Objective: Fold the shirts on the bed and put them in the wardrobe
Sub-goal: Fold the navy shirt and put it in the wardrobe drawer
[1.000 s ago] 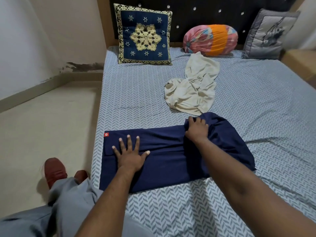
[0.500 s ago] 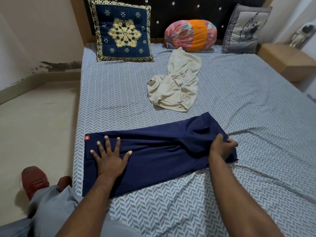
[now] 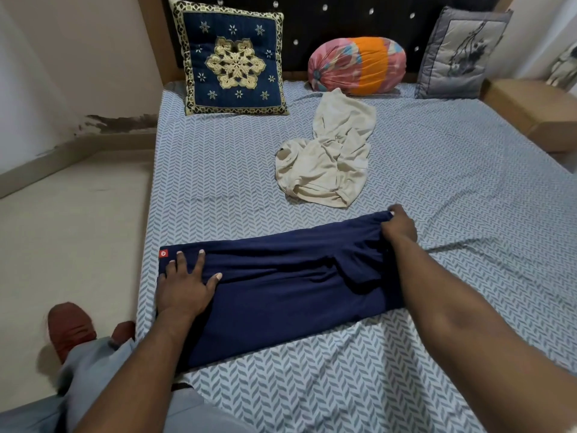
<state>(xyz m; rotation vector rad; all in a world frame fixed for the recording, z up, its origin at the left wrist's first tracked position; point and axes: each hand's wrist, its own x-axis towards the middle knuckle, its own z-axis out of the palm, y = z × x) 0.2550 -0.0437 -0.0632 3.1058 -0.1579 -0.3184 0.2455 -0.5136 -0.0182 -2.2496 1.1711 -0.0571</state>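
Observation:
A navy blue shirt [image 3: 281, 285] lies folded into a long band across the near part of the bed [image 3: 218, 170], a small red tag at its left corner. My left hand [image 3: 184, 285] presses flat on its left end, fingers spread. My right hand [image 3: 399, 228] grips the far right corner of the shirt, bunching the cloth. A crumpled cream shirt [image 3: 327, 160] lies loose in the middle of the bed, beyond the navy one.
At the headboard stand a blue and gold cushion [image 3: 232, 57], a pink and orange bolster [image 3: 357, 65] and a grey cushion [image 3: 462, 54]. A wooden side table [image 3: 537, 107] is at the right. Bare floor [image 3: 71, 229] lies left of the bed, my shoe [image 3: 70, 326] on it.
My right hand pulled the shirt's right end out from the middle, then shifted from its near right edge to its far right corner. My left hand stayed pressed on the left end.

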